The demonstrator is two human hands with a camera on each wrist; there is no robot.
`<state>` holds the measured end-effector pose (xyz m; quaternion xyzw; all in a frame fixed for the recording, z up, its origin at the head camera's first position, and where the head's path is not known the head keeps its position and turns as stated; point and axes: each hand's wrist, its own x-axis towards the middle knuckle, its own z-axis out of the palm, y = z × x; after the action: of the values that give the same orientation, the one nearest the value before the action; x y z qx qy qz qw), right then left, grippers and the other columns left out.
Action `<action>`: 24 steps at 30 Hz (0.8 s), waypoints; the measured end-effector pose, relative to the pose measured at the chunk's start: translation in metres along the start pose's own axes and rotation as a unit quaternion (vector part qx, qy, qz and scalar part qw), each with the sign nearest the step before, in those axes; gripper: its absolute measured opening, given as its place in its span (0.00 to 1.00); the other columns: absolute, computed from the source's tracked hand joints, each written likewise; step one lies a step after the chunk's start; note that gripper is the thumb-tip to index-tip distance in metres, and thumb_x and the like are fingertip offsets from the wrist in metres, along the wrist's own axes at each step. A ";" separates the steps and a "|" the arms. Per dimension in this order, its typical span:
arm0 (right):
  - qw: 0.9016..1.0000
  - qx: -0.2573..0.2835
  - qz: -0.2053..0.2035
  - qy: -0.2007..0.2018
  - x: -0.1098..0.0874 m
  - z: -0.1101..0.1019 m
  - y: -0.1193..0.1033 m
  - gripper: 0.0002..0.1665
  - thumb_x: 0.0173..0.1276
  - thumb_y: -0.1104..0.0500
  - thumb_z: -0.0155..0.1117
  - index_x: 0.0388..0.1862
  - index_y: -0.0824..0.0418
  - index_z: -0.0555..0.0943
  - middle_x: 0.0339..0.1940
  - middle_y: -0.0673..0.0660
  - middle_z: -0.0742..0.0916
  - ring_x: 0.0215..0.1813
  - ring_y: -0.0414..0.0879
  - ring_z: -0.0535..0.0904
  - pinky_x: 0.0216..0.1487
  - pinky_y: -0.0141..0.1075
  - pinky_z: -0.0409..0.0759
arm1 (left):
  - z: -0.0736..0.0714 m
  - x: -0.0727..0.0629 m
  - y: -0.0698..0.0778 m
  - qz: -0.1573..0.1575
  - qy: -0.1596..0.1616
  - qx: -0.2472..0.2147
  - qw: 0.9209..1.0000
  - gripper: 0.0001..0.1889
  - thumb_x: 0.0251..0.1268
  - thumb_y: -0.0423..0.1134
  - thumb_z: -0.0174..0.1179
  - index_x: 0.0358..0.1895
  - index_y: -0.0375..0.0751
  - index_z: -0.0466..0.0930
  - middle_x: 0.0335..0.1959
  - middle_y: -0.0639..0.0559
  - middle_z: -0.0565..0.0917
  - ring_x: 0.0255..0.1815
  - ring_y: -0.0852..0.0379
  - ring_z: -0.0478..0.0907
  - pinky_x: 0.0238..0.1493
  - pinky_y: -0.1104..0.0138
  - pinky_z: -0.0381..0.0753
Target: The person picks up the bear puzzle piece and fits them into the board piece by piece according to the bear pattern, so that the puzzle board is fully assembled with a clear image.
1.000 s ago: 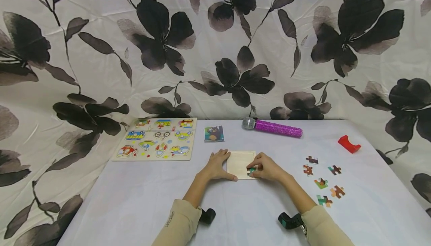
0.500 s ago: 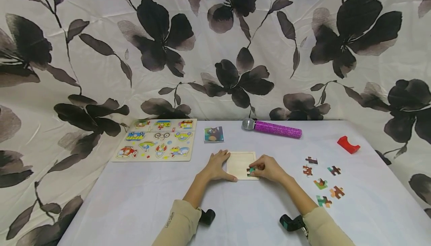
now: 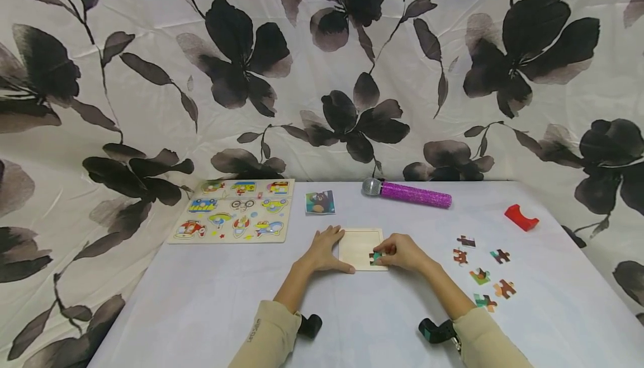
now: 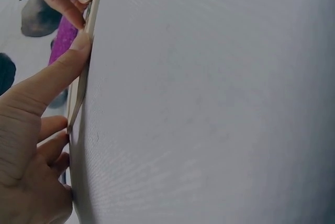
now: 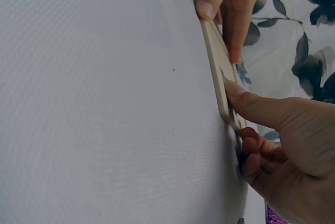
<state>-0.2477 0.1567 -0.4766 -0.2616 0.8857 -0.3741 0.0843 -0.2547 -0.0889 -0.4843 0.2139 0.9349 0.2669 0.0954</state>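
A shallow pale wooden puzzle tray lies flat on the table in the head view. My left hand rests along its left side, fingers spread, with the thumb at the near edge. At the tray's near right corner my right hand pinches a green and brown jigsaw piece between thumb and fingertips; the fingers partly cover it. Whether the piece lies fully flat is not visible. Both wrist views show the tray edge-on, with the right thumb over its rim.
Several loose jigsaw pieces are scattered on the right. Behind the tray lie a bear picture card and a purple microphone. A vehicle peg board lies back left, a red curved block back right.
The right fingers have shifted slightly toward the tray's right edge, showing more of the jigsaw piece. My left hand stays in place at the tray's left side.
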 end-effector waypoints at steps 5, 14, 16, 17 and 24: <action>1.000 -0.010 -0.007 0.002 0.000 0.001 0.001 0.18 0.56 0.60 0.71 0.42 0.70 0.84 0.24 0.50 0.80 0.28 0.38 0.68 0.28 0.28 0.71 | -0.003 -0.001 0.000 0.009 -0.003 0.001 1.000 0.52 0.40 0.55 0.74 0.68 0.31 0.61 0.71 0.37 0.60 0.73 0.40 0.50 0.72 0.46 0.44; 1.000 -0.015 -0.002 -0.013 0.001 -0.002 0.001 0.17 0.57 0.60 0.71 0.42 0.70 0.84 0.22 0.49 0.79 0.25 0.37 0.69 0.26 0.28 0.71 | -0.006 0.001 -0.002 0.006 -0.025 -0.004 1.000 0.53 0.42 0.55 0.73 0.70 0.31 0.57 0.73 0.39 0.57 0.74 0.42 0.48 0.73 0.48 0.43; 1.000 -0.015 0.001 -0.013 0.001 -0.002 0.000 0.17 0.57 0.60 0.71 0.42 0.70 0.83 0.23 0.49 0.79 0.26 0.38 0.69 0.26 0.29 0.71 | -0.006 0.002 -0.003 0.005 -0.029 -0.002 1.000 0.53 0.42 0.54 0.73 0.71 0.32 0.56 0.73 0.40 0.57 0.74 0.42 0.48 0.73 0.49 0.43; 1.000 -0.015 0.001 -0.012 0.000 -0.001 -0.001 0.17 0.57 0.60 0.70 0.43 0.70 0.83 0.22 0.49 0.78 0.26 0.38 0.69 0.26 0.29 0.70 | -0.005 0.002 -0.004 0.006 -0.029 -0.003 1.000 0.54 0.42 0.54 0.73 0.70 0.31 0.56 0.73 0.39 0.57 0.74 0.42 0.48 0.73 0.49 0.43; 0.999 -0.021 -0.033 0.022 -0.009 0.002 0.003 0.19 0.59 0.59 0.69 0.46 0.70 0.82 0.26 0.51 0.78 0.27 0.37 0.68 0.28 0.29 0.71 | -0.005 0.001 -0.005 0.007 -0.026 -0.011 1.000 0.54 0.40 0.53 0.74 0.70 0.31 0.57 0.72 0.39 0.57 0.74 0.41 0.49 0.73 0.48 0.43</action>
<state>-0.2404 0.1626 -0.4808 -0.2843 0.8860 -0.3632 0.0471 -0.2586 -0.0946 -0.4825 0.2259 0.9277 0.2718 0.1202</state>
